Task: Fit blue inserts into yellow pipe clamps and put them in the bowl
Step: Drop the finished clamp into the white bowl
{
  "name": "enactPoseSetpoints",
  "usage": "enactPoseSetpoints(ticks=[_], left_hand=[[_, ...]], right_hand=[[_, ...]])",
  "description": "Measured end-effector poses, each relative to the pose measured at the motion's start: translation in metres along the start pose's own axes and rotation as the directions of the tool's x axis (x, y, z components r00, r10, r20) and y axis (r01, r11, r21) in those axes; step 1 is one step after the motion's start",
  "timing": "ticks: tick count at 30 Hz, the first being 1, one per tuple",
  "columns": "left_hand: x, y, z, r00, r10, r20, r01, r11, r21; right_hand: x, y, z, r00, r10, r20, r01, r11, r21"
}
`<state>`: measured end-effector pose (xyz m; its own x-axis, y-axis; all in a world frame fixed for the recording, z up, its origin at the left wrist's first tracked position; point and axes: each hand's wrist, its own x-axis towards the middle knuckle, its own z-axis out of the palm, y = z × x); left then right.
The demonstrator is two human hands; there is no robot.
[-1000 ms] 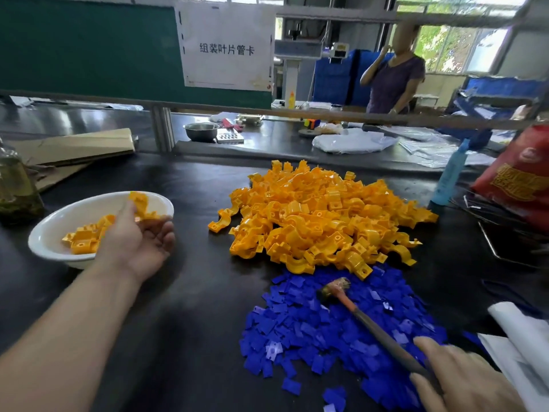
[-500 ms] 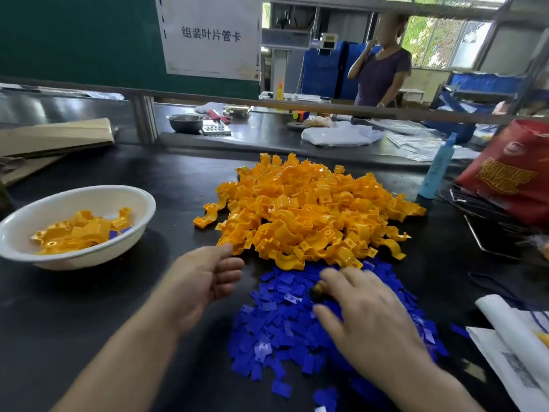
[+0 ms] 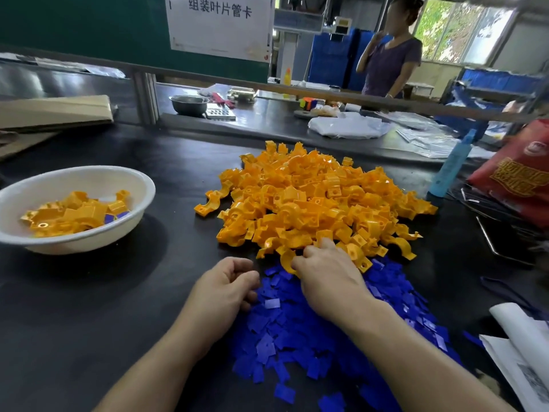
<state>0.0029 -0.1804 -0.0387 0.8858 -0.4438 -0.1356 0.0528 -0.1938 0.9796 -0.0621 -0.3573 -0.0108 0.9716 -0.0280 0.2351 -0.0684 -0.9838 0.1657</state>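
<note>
The right hand [image 3: 323,278] gripped a curved yellow plastic pipe clamp [image 3: 285,261]. The left hand [image 3: 228,285] lay loosely curled against the flat blue plastic inserts [image 3: 297,337]; whether it held anything could not be told.

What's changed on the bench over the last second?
The left hand left the bowl and came back to the edge of the inserts, fingers curled. The right hand let go of the hammer, now out of sight, and reached forward to grip a clamp at the near edge of the yellow pile. Bowl and piles stayed put.
</note>
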Motion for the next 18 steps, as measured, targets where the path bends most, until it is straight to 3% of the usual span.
enactPoseSetpoints(ticks=[7,12,14,16,18], left_hand=[[-0.005,-0.003,0.002,0.999,0.049,0.001,-0.049,0.998,0.033],[-0.012,0.0,0.006,0.979,0.171,-0.109,-0.157,0.979,0.127],[-0.016,0.003,0.005,0.954,0.263,-0.144,-0.239,0.957,0.166],[-0.018,0.005,0.005,0.961,0.264,-0.084,-0.264,0.965,0.014],[-0.019,0.008,0.006,0.976,0.201,0.081,-0.181,0.961,-0.211]], right_hand=[[-0.012,0.011,-0.005,0.996,0.068,-0.062,-0.053,0.973,0.224],[-0.024,0.011,-0.022,0.948,0.293,-0.122,-0.177,0.806,0.564],[-0.034,0.008,-0.032,0.917,0.39,-0.08,-0.193,0.612,0.767],[-0.045,0.002,-0.042,0.91,0.411,0.063,-0.17,0.23,0.958],[-0.053,-0.005,-0.048,0.919,0.367,0.147,-0.097,-0.15,0.984]])
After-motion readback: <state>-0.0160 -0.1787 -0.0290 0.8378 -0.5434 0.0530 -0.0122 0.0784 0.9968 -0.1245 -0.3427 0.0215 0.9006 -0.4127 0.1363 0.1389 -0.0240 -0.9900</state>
